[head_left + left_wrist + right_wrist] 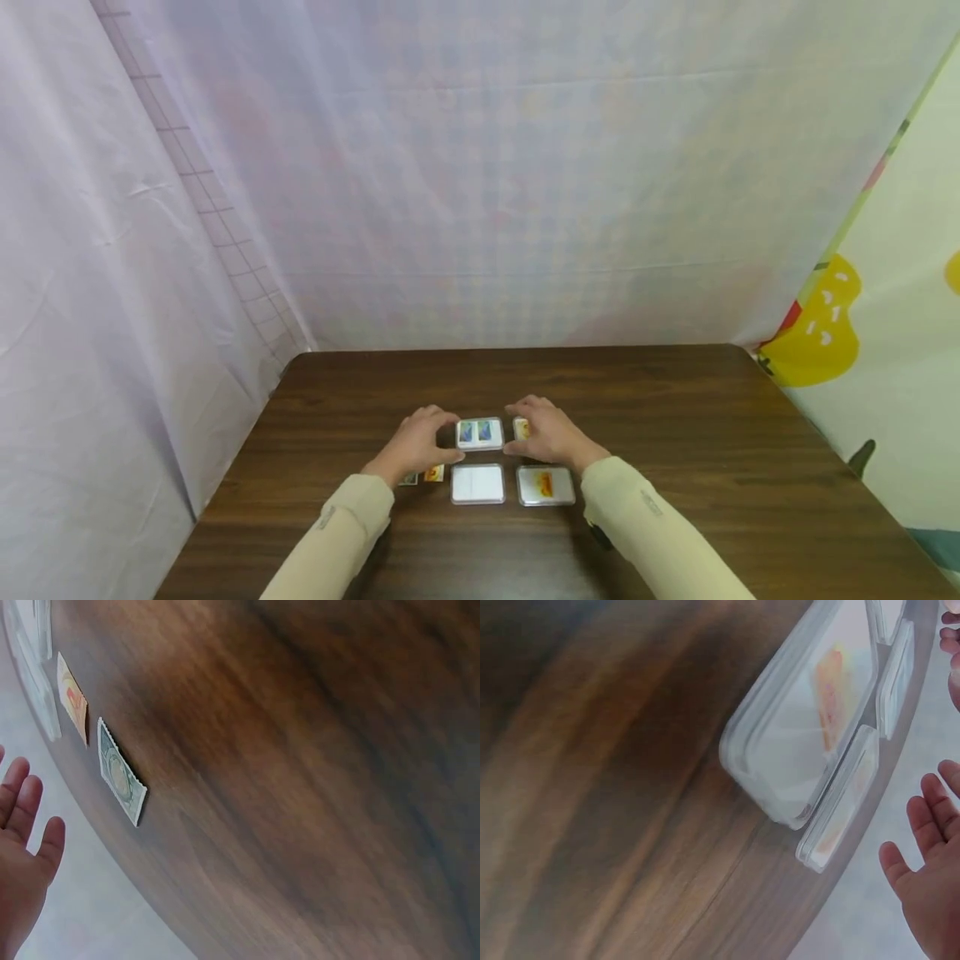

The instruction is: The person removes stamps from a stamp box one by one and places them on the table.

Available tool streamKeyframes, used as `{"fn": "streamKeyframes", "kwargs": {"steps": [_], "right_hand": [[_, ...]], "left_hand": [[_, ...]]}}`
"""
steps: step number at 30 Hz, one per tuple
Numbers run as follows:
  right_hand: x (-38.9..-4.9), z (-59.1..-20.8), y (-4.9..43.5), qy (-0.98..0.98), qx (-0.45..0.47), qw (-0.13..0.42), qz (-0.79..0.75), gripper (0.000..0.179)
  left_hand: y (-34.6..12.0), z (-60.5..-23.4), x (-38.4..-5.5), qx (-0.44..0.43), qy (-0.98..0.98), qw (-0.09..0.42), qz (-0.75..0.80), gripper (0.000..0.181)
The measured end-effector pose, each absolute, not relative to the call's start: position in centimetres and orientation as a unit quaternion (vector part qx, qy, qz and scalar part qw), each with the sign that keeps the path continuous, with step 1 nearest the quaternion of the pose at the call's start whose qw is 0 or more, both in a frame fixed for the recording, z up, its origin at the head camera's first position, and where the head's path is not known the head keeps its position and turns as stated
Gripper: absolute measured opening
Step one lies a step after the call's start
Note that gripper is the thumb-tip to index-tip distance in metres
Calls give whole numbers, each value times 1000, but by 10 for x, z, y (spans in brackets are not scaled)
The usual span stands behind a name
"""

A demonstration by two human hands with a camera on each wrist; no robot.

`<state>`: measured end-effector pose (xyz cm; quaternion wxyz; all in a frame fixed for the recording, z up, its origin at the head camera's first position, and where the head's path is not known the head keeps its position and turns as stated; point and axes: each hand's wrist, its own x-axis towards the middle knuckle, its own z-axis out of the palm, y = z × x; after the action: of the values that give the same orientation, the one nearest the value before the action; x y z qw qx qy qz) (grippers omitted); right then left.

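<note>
Four flat clear cases would be several; they lie in two rows on the table. The back left case (480, 434) shows two blue-green stamps. My left hand (417, 443) is at its left side, thumb and fingers spread; whether they touch it I cannot tell. My right hand (553, 434) hovers over the back right case (521, 428), hiding most of it. A plain white case (477, 484) lies front left, and a case with an orange stamp (545, 485) front right. Below the left hand lie a loose orange stamp (73, 701) and a green stamp (121, 772).
The dark wood table (675, 417) has rounded far corners. A pale curtain (525, 208) hangs behind its far edge, and another white curtain (90, 292) hangs at the left. Patterned cloth (900, 375) hangs on the right.
</note>
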<state>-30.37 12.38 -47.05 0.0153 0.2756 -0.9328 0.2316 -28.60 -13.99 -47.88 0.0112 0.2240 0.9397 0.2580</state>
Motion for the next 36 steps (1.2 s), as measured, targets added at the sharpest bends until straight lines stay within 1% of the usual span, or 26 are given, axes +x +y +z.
{"fn": "streamKeyframes", "kwargs": {"steps": [7, 14, 22, 29, 36], "right_hand": [[-319, -477, 115, -936, 261, -21, 237, 68], [-327, -491, 114, -939, 243, -52, 237, 71], [-333, -498, 109, -945, 245, -42, 213, 72], [-336, -499, 107, -952, 233, -51, 190, 72], [-338, -496, 104, -954, 234, -57, 180, 73]], "left_hand": [[-141, -482, -293, 220, 940, 19, 260, 65], [-139, -487, -301, 215, 945, 28, 246, 66], [-131, -485, -308, 217, 947, 48, 234, 70], [-129, -487, -312, 212, 951, 69, 214, 73], [-130, -487, -313, 216, 953, 60, 205, 73]]}}
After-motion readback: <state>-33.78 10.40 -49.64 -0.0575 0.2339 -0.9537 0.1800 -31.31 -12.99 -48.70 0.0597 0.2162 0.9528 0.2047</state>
